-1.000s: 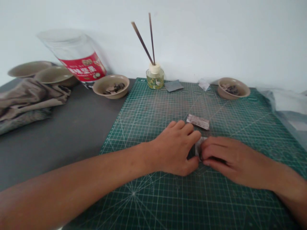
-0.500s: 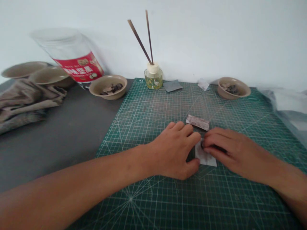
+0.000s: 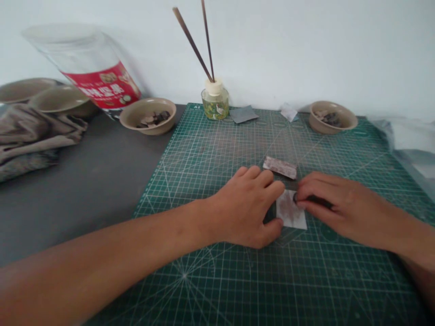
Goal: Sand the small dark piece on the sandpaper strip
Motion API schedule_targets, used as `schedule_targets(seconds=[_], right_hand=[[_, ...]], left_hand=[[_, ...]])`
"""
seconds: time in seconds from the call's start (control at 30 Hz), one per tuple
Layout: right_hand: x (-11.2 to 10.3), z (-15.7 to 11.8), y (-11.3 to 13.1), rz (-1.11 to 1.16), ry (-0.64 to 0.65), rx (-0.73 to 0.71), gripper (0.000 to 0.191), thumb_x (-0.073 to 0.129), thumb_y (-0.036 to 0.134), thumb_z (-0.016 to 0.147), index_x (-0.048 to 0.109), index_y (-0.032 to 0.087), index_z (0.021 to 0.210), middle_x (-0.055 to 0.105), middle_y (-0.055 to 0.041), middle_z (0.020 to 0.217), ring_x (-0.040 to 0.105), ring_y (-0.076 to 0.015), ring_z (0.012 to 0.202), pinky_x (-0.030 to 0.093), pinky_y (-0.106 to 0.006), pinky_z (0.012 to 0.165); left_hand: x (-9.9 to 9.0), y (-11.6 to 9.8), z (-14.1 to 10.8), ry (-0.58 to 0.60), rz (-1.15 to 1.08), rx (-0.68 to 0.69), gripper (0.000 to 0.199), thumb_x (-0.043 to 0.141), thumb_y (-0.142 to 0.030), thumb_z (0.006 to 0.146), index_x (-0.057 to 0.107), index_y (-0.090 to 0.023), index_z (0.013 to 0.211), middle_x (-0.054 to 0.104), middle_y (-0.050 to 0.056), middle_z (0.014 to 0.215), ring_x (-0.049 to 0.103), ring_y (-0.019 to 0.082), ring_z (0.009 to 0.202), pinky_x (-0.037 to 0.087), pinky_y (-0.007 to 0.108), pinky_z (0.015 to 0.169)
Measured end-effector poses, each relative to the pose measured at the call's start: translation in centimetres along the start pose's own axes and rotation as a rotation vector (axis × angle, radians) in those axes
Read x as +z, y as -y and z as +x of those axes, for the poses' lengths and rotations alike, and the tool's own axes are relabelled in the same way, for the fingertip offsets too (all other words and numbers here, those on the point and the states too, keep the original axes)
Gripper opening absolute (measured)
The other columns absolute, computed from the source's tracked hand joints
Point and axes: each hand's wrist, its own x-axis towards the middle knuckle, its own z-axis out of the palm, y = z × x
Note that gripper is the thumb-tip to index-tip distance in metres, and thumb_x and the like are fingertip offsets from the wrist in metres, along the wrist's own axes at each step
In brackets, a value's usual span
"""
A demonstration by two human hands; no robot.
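A small white sheet (image 3: 291, 213) with a brownish smudge lies on the green cutting mat (image 3: 217, 290). My left hand (image 3: 253, 208) rests at the sheet's left edge, its thumb and forefinger on either side of a gap, pressing on the sheet's border. Between the fingertips of my right hand (image 3: 326, 203) is a small dark piece (image 3: 295, 198), held at the sheet's upper right. Just beyond both hands sits a brown-stained folded strip (image 3: 280, 167).
Two beige bowls of dark and tan pieces (image 3: 148, 116) (image 3: 332, 117) stand at the back. Between them are a reed diffuser (image 3: 215, 100), a grey square (image 3: 244, 114) and a crumpled scrap (image 3: 288, 112). A clear jar (image 3: 98, 68) and a brown cloth (image 3: 34, 131) are at left.
My right hand has moved slightly right across the sheet with the dark piece, uncovering more of the smudge. My left hand stays at the left edge. The whole view has shifted a little.
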Motion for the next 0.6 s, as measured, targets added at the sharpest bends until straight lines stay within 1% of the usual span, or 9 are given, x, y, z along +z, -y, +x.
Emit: schedule_targets(seconds=[0.1, 0.17, 0.23, 0.33, 0.4, 0.5, 0.53, 0.6], right_hand=[[0.3, 0.0, 0.7, 0.046, 0.062, -0.090, 0.016, 0.060, 0.023, 0.109, 0.071, 0.026, 0.098, 0.076, -0.0032, 0.097, 0.071, -0.0209, 0.084, 0.053, -0.036, 0.074], [0.7, 0.2, 0.9, 0.037, 0.053, -0.118, 0.015, 0.059, 0.021, 0.109, 0.071, 0.026, 0.100, 0.076, -0.0031, 0.098, 0.072, -0.0208, 0.087, 0.054, -0.036, 0.078], [0.8, 0.4, 0.6, -0.003, 0.007, -0.072, 0.014, 0.060, 0.021, 0.109, 0.071, 0.026, 0.102, 0.076, -0.0039, 0.100, 0.072, -0.0223, 0.089, 0.054, -0.038, 0.080], [0.4, 0.3, -0.2, -0.027, -0.041, 0.015, 0.012, 0.061, 0.025, 0.109, 0.070, 0.026, 0.101, 0.074, -0.0044, 0.099, 0.071, -0.0230, 0.087, 0.054, -0.038, 0.076], [0.3, 0.3, -0.2, 0.006, -0.006, -0.012, 0.013, 0.060, 0.025, 0.110, 0.069, 0.026, 0.100, 0.074, -0.0041, 0.098, 0.070, -0.0218, 0.086, 0.054, -0.036, 0.074], [0.4, 0.3, 0.2, 0.030, 0.064, -0.102, 0.017, 0.057, 0.022, 0.111, 0.069, 0.026, 0.099, 0.075, -0.0038, 0.098, 0.072, -0.0211, 0.088, 0.055, -0.036, 0.078], [0.4, 0.3, 0.2, 0.014, 0.055, -0.099, 0.017, 0.057, 0.022, 0.111, 0.069, 0.026, 0.100, 0.075, -0.0041, 0.099, 0.072, -0.0216, 0.089, 0.055, -0.037, 0.079], [0.2, 0.3, 0.0, -0.028, 0.009, -0.045, 0.015, 0.058, 0.024, 0.111, 0.070, 0.026, 0.102, 0.076, -0.0049, 0.100, 0.072, -0.0233, 0.089, 0.055, -0.039, 0.080]], left_hand=[[0.0, 0.0, 0.0, 0.006, -0.002, 0.003, 0.029, 0.063, -0.050, 0.097, 0.058, -0.021, 0.103, 0.068, 0.011, 0.114, 0.057, 0.031, 0.100, 0.047, 0.052, 0.091], [0.1, 0.1, 0.0, 0.006, -0.008, 0.002, 0.028, 0.063, -0.048, 0.096, 0.058, -0.021, 0.103, 0.068, 0.011, 0.115, 0.057, 0.031, 0.099, 0.047, 0.052, 0.091], [0.1, 0.1, 0.0, 0.002, -0.012, 0.003, 0.029, 0.063, -0.049, 0.097, 0.059, -0.021, 0.104, 0.068, 0.011, 0.115, 0.057, 0.031, 0.099, 0.047, 0.052, 0.091], [0.0, 0.0, 0.0, -0.002, 0.000, 0.004, 0.030, 0.061, -0.050, 0.098, 0.059, -0.021, 0.105, 0.067, 0.011, 0.114, 0.057, 0.031, 0.098, 0.047, 0.053, 0.090], [0.0, 0.0, 0.0, 0.000, 0.006, 0.001, 0.029, 0.061, -0.050, 0.099, 0.059, -0.021, 0.105, 0.068, 0.010, 0.114, 0.057, 0.031, 0.098, 0.048, 0.053, 0.090], [0.0, -0.1, 0.0, 0.003, 0.002, -0.005, 0.029, 0.063, -0.049, 0.097, 0.058, -0.022, 0.104, 0.068, 0.010, 0.115, 0.058, 0.030, 0.099, 0.048, 0.052, 0.090], [-0.1, -0.1, 0.0, 0.002, 0.001, -0.005, 0.029, 0.063, -0.049, 0.097, 0.058, -0.022, 0.104, 0.068, 0.010, 0.115, 0.058, 0.030, 0.099, 0.048, 0.052, 0.091], [0.0, -0.1, 0.0, -0.001, 0.001, -0.005, 0.029, 0.063, -0.049, 0.097, 0.059, -0.022, 0.104, 0.069, 0.010, 0.116, 0.058, 0.030, 0.100, 0.048, 0.052, 0.091]])
